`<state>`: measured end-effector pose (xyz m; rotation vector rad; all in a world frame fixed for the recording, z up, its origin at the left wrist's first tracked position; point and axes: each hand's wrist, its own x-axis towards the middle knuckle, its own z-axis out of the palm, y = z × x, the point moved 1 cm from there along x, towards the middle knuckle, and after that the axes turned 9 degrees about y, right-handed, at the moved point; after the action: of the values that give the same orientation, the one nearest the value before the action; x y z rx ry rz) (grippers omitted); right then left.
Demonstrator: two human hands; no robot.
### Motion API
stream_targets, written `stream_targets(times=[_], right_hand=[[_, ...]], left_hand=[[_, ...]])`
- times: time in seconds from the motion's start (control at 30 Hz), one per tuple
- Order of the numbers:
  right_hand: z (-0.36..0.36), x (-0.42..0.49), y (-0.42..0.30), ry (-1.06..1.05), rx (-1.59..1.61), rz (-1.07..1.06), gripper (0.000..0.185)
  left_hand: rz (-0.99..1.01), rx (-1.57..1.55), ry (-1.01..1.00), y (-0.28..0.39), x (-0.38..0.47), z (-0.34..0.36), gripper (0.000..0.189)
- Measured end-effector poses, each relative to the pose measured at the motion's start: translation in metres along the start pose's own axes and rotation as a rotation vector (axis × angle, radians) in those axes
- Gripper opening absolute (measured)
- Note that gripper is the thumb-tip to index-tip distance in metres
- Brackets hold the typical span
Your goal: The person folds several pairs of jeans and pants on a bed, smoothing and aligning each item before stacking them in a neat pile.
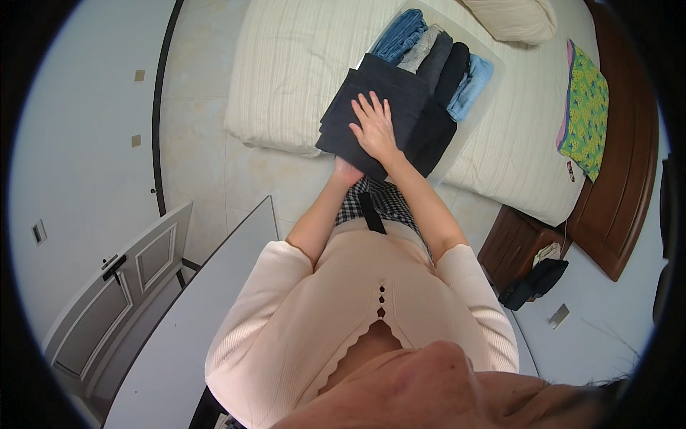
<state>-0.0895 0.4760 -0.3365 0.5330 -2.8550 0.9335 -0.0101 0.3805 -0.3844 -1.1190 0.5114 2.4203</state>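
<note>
Dark folded trousers (348, 115) lie across the near left part of a translucent plastic bin (496, 80) on the bed. My right hand (375, 128) rests flat on top of them, fingers spread. From below, my left hand (348, 170) supports their near edge; its fingers are hidden under the cloth. Further back in the bin, side by side, stand rolled blue jeans (401, 35), a light grey garment (422, 51), a dark grey one (435, 56), a black one (453, 72) and light blue jeans (471, 88). More black cloth (437, 137) lies at the near right.
The bed (278, 80) has a cream striped cover, a pillow (514, 19) and a green patterned cloth (587, 107) by the wooden headboard (624, 139). A wooden nightstand (506, 241) stands at right. A white panel (198, 322) and an open door (118, 289) are at left.
</note>
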Motion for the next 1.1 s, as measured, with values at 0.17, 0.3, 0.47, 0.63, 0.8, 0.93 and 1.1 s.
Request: stream_targets(times=[0.17, 0.3, 0.47, 0.63, 0.8, 0.93, 1.1], right_hand=[[0.026, -0.008, 0.016, 0.006, -0.001, 0.001, 0.055], [0.014, 0.002, 0.01, 0.056, 0.059, 0.034, 0.055], [-0.025, -0.023, 0.027, 0.373, -0.028, 0.274, 0.072], [0.005, -0.055, 0.037, 0.438, 0.949, 1.152, 0.08], [0.016, -0.065, 0.052, 0.172, 1.508, 1.309, 0.08], [0.012, -0.042, 0.054, 0.097, 1.421, 1.263, 0.069], [-0.013, -0.01, 0.015, 0.311, 1.176, 1.145, 0.046]], left_hand=[[0.015, 0.121, -0.056, -0.011, -0.023, -0.012, 0.058], [0.434, 0.664, 0.146, -0.022, -0.029, -0.006, 0.047], [0.554, 0.554, 0.289, -0.007, -0.028, -0.003, 0.048], [0.405, 0.367, 0.337, 0.015, -0.025, -0.005, 0.047], [0.439, 0.574, 0.403, 0.022, -0.025, -0.009, 0.059], [0.873, 1.131, 0.623, 0.041, -0.039, 0.0, 0.069], [1.473, 1.518, 0.573, 0.098, -0.055, 0.035, 0.078]])
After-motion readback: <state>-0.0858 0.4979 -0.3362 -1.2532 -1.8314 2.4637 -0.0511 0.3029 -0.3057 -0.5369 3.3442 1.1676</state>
